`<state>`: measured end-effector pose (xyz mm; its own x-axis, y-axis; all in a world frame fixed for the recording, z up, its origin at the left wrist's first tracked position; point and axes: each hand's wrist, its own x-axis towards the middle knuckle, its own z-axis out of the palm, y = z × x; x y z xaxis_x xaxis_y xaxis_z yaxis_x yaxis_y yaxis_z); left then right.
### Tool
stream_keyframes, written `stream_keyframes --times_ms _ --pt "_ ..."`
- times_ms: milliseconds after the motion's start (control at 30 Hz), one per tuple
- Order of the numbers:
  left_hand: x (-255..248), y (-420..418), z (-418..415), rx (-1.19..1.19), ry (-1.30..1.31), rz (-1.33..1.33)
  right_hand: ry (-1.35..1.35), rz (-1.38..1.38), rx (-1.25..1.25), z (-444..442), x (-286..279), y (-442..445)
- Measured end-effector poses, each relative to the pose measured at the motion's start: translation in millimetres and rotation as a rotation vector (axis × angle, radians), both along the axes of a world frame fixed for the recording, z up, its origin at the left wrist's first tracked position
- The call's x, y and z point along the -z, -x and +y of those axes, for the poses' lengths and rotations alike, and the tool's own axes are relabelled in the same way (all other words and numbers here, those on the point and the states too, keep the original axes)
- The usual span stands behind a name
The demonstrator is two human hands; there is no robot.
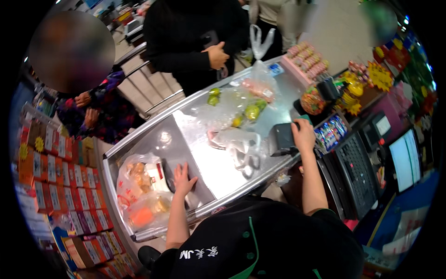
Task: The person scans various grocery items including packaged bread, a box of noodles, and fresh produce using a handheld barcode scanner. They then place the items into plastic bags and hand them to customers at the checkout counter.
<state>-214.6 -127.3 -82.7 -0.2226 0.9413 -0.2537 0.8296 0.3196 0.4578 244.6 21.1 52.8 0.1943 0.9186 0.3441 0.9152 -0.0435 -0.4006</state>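
My left hand rests with fingers spread in the recessed end of a metal checkout counter, beside a white and red packet and plastic bags of food. At the counter's right edge, my right hand lies on a black box-shaped device; whether its fingers grip it is unclear. Between the hands are a crumpled clear plastic bag and a bag with green and yellow fruit. Farther back stands a tied clear bag with pinkish contents.
Across the counter stand a person in black and a person in a patterned jacket. A keyboard, a monitor and a candy box are at right. Stacked cartons fill the left. A metal railing lies beyond.
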Motion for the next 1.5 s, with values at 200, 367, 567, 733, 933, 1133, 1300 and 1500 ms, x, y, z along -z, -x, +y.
stream_keyframes --times_ms 200,367,567,733,933,1133,1300,1500 --pt "-16 -3 24 -0.140 -0.059 -0.151 0.178 0.210 -0.309 1 1 -35" --pt "-47 -60 67 0.115 -0.518 -0.320 0.277 0.095 -0.368 4 -6 -20" --pt "-94 -137 139 0.340 -0.347 -0.130 0.193 0.098 -0.225 -8 1 4" --pt "-1 -103 120 -0.171 -0.465 -0.754 0.174 0.116 -0.188 -12 -1 7" --pt "16 -59 60 -0.498 -0.110 -0.960 0.148 0.109 -0.151 -10 2 7" --pt "-10 -106 68 -0.442 0.180 -1.199 0.183 0.097 -0.115 -10 -1 10" --pt "-4 -114 97 -0.610 0.174 -1.299 0.164 0.090 -0.112 -8 2 11" --pt "5 -128 116 -0.780 0.060 -1.286 0.169 0.099 -0.098 -12 -2 10"
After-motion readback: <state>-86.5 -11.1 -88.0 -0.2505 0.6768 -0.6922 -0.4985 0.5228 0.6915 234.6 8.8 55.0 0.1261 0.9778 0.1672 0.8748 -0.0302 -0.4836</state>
